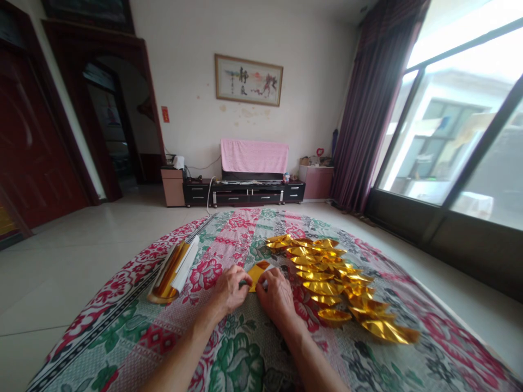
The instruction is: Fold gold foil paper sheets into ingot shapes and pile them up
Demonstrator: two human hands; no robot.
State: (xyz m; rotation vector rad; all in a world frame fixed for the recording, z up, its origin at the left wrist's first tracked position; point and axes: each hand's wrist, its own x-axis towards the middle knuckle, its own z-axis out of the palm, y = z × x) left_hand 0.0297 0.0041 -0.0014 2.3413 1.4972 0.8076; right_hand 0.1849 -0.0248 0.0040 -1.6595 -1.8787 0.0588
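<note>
Rows of gold paper boats (322, 287), right of frame, look done. One gold sheet (257, 270), lower center on the desk (163, 356), seems partly folded; left hand (231, 287) and right hand (277, 293) pinch its edges. Curled stack (175, 272), left, looks unfolded.

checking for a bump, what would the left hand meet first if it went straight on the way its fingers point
The gold paper, which the left hand seems to touch; beyond it, probably the right hand, though depth is unclear.
</note>
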